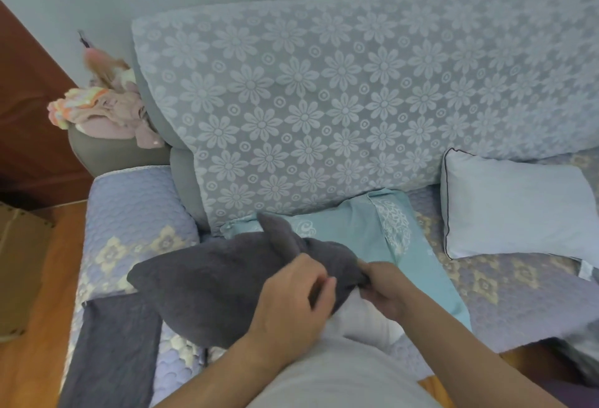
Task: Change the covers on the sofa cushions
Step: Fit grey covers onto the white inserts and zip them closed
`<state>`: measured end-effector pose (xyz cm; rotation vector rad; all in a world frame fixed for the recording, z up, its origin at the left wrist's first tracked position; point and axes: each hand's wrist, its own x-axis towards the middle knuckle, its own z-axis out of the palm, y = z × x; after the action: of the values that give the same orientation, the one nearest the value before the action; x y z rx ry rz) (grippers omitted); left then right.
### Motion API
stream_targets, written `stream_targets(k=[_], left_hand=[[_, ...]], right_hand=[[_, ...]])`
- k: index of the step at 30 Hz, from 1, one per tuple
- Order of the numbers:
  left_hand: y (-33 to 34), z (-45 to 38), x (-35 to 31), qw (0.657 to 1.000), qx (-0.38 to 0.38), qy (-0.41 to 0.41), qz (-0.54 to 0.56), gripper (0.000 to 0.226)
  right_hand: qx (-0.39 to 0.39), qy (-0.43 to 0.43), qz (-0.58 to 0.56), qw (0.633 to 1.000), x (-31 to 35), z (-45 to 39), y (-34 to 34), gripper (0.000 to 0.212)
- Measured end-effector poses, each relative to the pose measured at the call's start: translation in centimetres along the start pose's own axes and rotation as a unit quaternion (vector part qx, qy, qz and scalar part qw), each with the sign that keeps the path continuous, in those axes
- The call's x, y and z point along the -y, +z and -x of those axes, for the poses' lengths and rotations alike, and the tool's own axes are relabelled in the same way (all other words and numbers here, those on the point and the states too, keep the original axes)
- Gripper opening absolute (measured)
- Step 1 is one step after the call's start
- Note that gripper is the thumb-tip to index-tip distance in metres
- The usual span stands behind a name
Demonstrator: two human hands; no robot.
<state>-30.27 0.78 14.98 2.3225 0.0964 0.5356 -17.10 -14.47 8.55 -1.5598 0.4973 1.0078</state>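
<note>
Two hands on the grey cover (207,281) at the sofa's (136,206) front edge. Left hand (291,297) has its grip curled round the cover's open end, right hand (385,291) pinches the same edge just beside it. White insert (363,320) pokes out below them. Teal cushion (366,232) lies right behind, against the backrest, and a pale blue pillow (515,206) sits toward the right end.
</note>
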Motion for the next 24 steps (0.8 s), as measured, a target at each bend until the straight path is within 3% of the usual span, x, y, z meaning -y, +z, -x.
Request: stream_targets(k=[2,3,5,7,10,16,18,19,21,22,23,24], left_hand=[[0.4,0.8,-1.3,0.993,0.022,0.048,-0.102,0.014],[0.5,0.9,-1.8,0.988,0.028,0.004,-0.151,0.010],[-0.1,1.3,-1.7,0.963,0.028,-0.205,-0.171,0.020],[-0.9,2.5,-0.4,0.929,-0.016,-0.332,-0.160,0.037],[-2.8,4.4,1.9,0.906,-0.133,-0.367,-0.163,0.055],[-8.2,5.6,3.8,0.860,-0.241,-0.400,-0.206,0.056],[-9.5,7.2,2.9,0.858,-0.269,-0.387,-0.205,0.056],[-10.0,8.4,2.3,0.860,-0.277,-0.378,-0.202,0.058],[-10.5,10.5,0.5,0.866,-0.274,-0.352,-0.227,0.061],[-10.5,11.3,-0.3,0.870,-0.265,-0.334,-0.247,0.059],[-10.2,11.8,-0.9,0.876,-0.258,-0.310,-0.264,0.053],[-10.1,11.9,-1.3,0.882,-0.251,-0.284,-0.280,0.044]], right_hand=[[0.047,0.009,-0.055,0.997,2.1,1.2,2.0,0.024],[0.074,0.015,-0.081,0.994,3.1,1.8,3.0,0.023],[0.120,0.034,-0.088,0.988,5.2,3.6,5.2,0.020],[0.142,0.040,-0.033,0.989,6.3,5.0,7.3,0.013],[0.200,0.048,0.050,0.977,6.7,6.9,10.6,0.013],[0.379,0.056,0.176,0.907,5.9,10.6,16.6,0.017],[0.424,-0.014,0.281,0.861,5.8,11.4,16.7,0.013],[0.429,-0.128,0.378,0.811,5.7,11.1,16.2,0.013],[0.354,-0.415,0.510,0.665,5.3,10.0,14.6,0.001],[0.318,-0.512,0.515,0.610,4.8,9.9,14.3,0.018],[0.312,-0.567,0.498,0.577,4.0,9.8,14.1,0.040],[0.319,-0.592,0.474,0.568,3.1,9.6,14.5,0.058]])
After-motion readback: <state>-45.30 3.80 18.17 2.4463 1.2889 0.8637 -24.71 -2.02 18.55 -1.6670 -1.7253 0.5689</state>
